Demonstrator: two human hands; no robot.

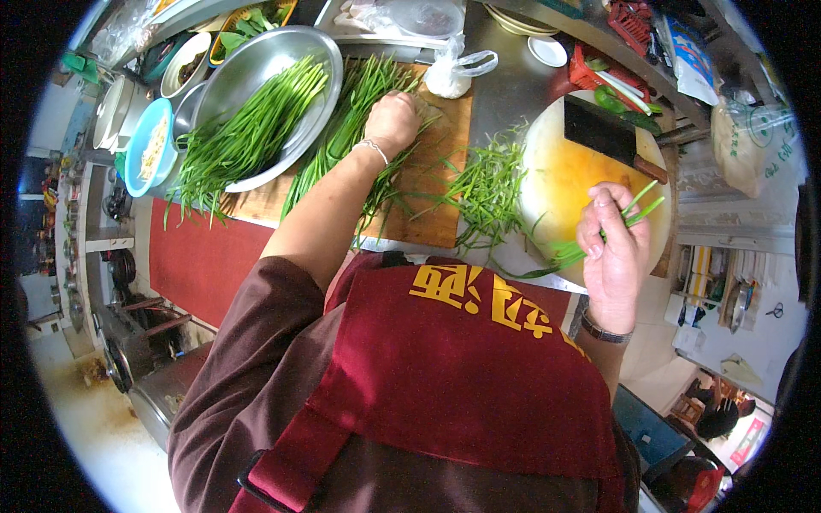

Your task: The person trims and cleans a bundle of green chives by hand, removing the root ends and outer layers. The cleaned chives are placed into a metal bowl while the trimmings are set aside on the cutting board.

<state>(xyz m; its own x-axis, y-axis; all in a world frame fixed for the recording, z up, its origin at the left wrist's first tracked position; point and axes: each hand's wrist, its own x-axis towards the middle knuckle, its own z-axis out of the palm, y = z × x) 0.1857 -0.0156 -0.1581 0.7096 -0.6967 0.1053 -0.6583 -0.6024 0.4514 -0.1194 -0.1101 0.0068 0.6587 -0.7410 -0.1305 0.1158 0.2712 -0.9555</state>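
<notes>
My left hand [391, 122] rests at the right side of a pile of garlic chives [337, 131] on a wooden board [439, 173]. Its fingers curl down out of sight, so whether they grip any stalks is hidden. In my right hand [612, 247] is a small bunch of chives [567, 254], held above the near edge of a round chopping block [567, 173]. A cleaver [600, 133] lies flat across the back of that block. Loose chive scraps [490, 179] are scattered between board and block. More long chives [256, 125] fill a steel bowl [330, 77], their ends hanging over its rim.
Left of the steel bowl is a blue bowl [133, 168] of bean sprouts. A knotted plastic bag [447, 78] sits at the board's back edge. Behind the block stands a red basket [580, 64] with green vegetables, near a small white dish [547, 50].
</notes>
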